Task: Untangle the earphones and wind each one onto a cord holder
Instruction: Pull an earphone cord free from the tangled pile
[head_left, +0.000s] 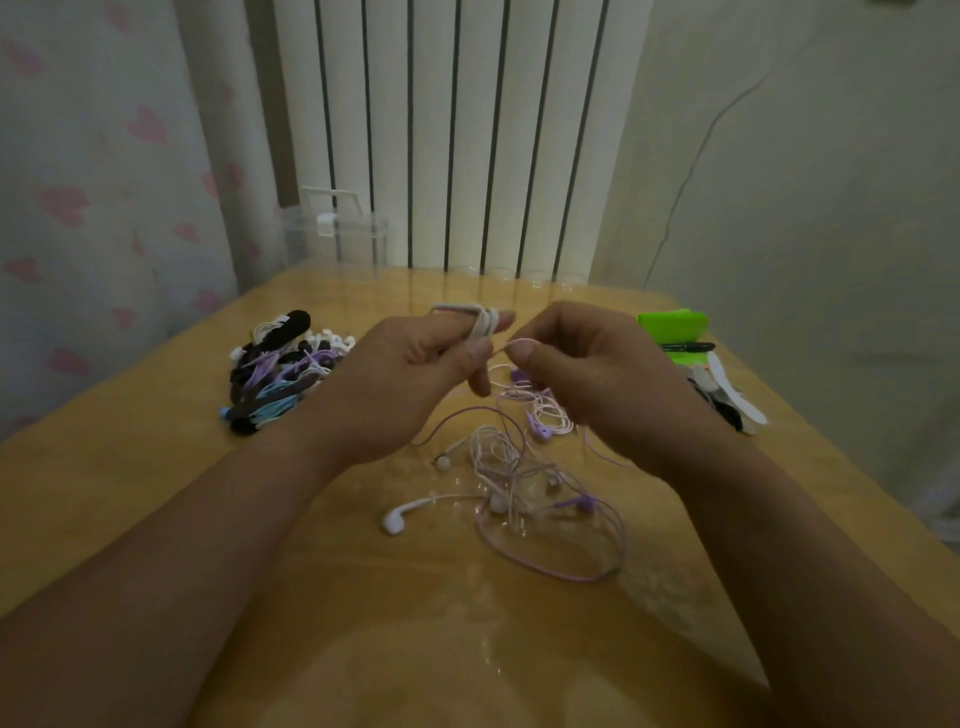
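Tabletop (156, 519) up front is glossy yellowish wood. On it sits the tangle of earphones (511, 467), white and purple cords all knotted together. One white earbud (393, 521) sticks out to the left, and a big purple loop (571, 566) sags toward the camera.

Just above that, both hands are raised. The left hand (395, 384) grips a pale cord holder (457, 310), with the fingers curled and the holder lying along the forefinger. Its long axis runs roughly side to side, and a few turns of white cord are wrapped crosswise at its right end. The right hand (592, 374) pinches the thin white cord (506, 347) between thumb and forefinger, just beside the holder.

Further back on the left there's a pile of wound earphones (280, 369) in black, purple and blue. On the right are a green thing (672, 322), a black pen (688, 346) and some spare holders (735, 397).

At the far edge stands a clear plastic box (337, 234) with its lid down, can't tell what's in it. Behind it is a radiator (457, 130).
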